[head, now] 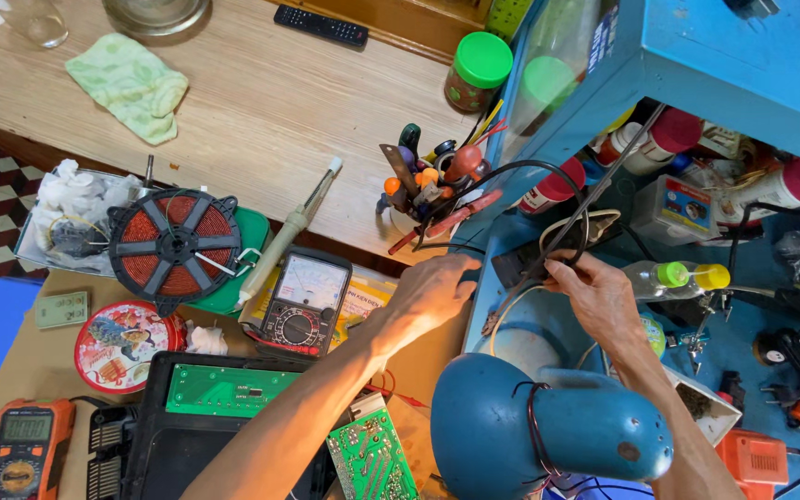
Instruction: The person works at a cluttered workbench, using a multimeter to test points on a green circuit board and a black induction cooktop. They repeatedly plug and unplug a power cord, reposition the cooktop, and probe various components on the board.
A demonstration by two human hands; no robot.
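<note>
The blue shelf unit (743,56) shades the work, with the blue lamp (548,426) below. The left hand (432,292) rests flat on its edge, grasping nothing. The right hand (594,296) pinches the black cable (594,199); feeding it slowly would likely avoid snags.

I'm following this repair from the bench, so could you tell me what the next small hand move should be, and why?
Probably draw the black cable toward the bench: the right hand pinches it beside the black plug block, while the left hand rests on the blue shelf's edge.
</note>
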